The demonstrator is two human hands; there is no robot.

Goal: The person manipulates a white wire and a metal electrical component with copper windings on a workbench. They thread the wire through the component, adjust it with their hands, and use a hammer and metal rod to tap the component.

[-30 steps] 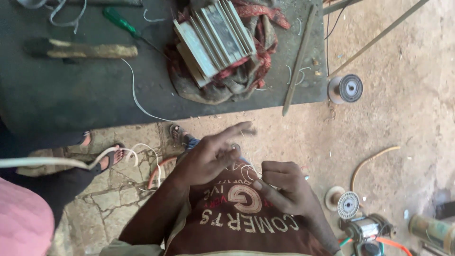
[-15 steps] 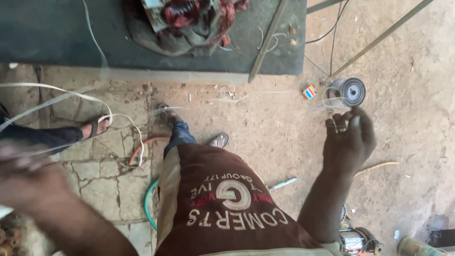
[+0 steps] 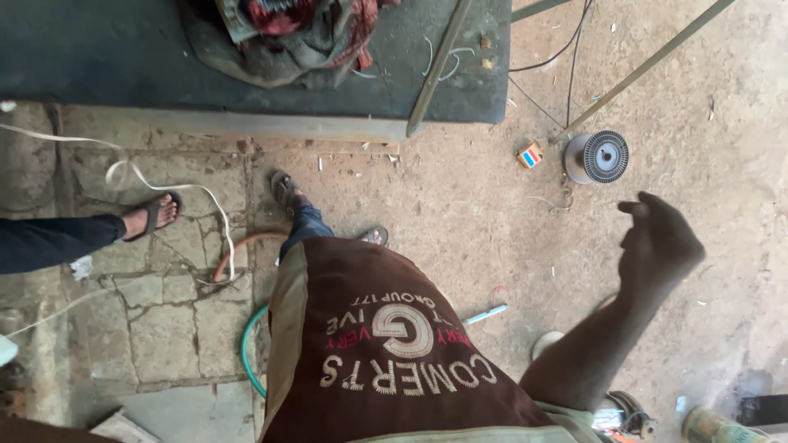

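Your right hand (image 3: 661, 246) is hanging loosely curled and holding nothing, as far as this angle shows. The wire spool (image 3: 597, 157) is lying on its side on the ground just ahead and slightly left of it. Your left hand is sitting out of frame.

A wire spool (image 3: 597, 157) lies on the floor (image 3: 460, 205) just right of the tabletop's (image 3: 107, 66) corner. The right hand (image 3: 659, 244) hovers near it, a small box (image 3: 530, 154) lying just left of the spool.

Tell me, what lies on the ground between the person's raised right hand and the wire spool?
Nothing much: the head view shows bare sandy floor with a few thin wire scraps between the right hand and the wire spool.
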